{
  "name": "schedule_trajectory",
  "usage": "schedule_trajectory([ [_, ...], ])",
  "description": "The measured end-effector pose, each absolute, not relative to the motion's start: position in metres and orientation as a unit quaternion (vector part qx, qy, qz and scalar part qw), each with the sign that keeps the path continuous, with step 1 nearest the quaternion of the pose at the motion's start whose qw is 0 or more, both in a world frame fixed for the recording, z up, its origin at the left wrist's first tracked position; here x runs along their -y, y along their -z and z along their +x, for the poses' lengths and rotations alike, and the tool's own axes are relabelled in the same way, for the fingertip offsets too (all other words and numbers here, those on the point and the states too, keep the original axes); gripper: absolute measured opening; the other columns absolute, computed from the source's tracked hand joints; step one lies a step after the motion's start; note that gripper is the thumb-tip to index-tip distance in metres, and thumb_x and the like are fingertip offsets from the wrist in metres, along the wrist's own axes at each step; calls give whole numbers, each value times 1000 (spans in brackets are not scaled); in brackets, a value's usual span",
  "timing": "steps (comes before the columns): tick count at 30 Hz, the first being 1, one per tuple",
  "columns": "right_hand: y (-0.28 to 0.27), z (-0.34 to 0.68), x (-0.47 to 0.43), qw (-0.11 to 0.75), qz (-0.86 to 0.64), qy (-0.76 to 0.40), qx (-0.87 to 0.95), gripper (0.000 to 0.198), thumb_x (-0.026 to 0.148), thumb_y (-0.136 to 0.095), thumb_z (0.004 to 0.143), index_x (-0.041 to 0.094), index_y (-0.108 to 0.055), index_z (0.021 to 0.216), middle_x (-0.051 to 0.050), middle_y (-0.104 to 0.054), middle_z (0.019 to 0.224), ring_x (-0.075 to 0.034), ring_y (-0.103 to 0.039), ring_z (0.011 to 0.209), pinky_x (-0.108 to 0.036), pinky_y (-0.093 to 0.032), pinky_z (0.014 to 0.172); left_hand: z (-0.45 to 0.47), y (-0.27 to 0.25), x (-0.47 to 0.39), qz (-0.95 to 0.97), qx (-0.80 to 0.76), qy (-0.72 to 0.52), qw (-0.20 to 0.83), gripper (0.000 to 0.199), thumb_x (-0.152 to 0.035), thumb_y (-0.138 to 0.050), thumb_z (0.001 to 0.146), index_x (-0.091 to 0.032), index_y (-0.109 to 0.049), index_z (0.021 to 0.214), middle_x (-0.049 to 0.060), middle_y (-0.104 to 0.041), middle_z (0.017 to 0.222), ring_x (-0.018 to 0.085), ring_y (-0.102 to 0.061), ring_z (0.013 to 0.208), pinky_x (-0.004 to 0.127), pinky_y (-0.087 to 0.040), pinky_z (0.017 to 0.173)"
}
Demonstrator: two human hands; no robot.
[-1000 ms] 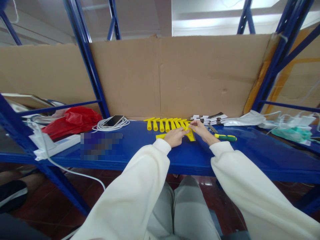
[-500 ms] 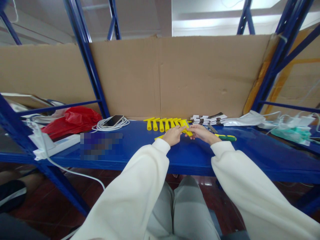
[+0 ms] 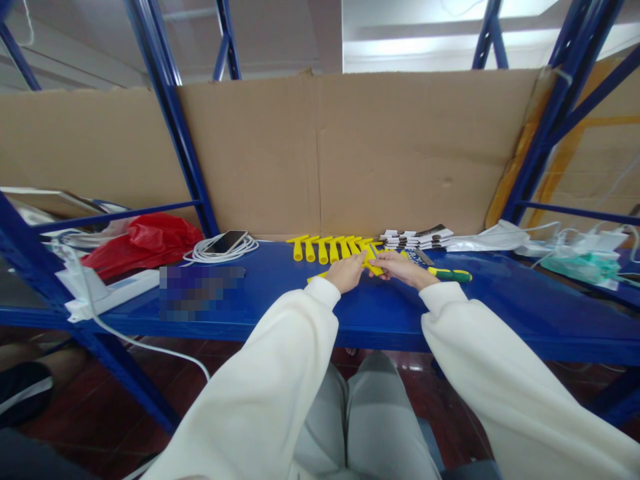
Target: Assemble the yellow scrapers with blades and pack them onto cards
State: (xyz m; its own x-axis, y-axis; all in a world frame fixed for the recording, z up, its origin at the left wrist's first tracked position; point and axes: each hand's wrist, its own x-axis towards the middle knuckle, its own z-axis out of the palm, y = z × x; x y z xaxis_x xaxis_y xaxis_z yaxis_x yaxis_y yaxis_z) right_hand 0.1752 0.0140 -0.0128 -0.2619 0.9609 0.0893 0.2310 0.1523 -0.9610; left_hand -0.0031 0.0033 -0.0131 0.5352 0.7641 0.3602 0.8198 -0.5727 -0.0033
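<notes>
A yellow plastic scraper with a wide head [image 3: 372,255] is held between my two hands at the middle of the blue shelf. My left hand [image 3: 346,272] is closed around it, and the tip of its yellow handle sticks out past the wrist. At the head's right side, my right hand [image 3: 399,265] has its fingers pinched on the scraper. My fingers hide part of the head. Just behind stands a row of several similar yellow T-shaped scrapers [image 3: 323,251]. Beside my right wrist lies a tool with a green and yellow handle [image 3: 453,275].
Black-and-white packets [image 3: 417,237] are stacked at the back right. White cable [image 3: 200,253] lies coiled under a phone [image 3: 227,242], near a red plastic bag [image 3: 163,237]. Cardboard [image 3: 350,153] walls off the back of the blue shelf [image 3: 280,300]. Blue uprights [image 3: 183,133] flank it.
The scraper's head has turned and dropped slightly between my fingers. Both hands stay almost in the same place, still on it.
</notes>
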Motion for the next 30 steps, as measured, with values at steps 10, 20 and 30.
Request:
schedule_trajectory([
  [10,14,174,-14,391,-465,-462,646,24,36,-76,77,15,-67,70,-3,-67,60,-8,-47,46,-20,-34,43,-2,9,1,-868,469,138,90,52,-19,-41,99,-17,-39,151,18,-58,143,27,-66,119,40,-53,94],
  [20,11,171,-11,400,-461,-460,645,31,40,-74,80,16,-62,65,-2,-64,55,-8,-46,43,-20,-33,42,-2,6,2,-869,465,127,113,50,-19,-41,100,-17,-41,150,19,-61,138,26,-67,116,37,-53,94],
  [30,3,173,-7,472,-473,-451,591,33,49,-59,92,19,-59,78,-3,-66,59,-11,-50,44,-22,-34,43,-6,3,-1,-853,477,195,84,51,-19,-46,97,-19,-46,148,16,-64,137,27,-65,118,41,-52,98],
])
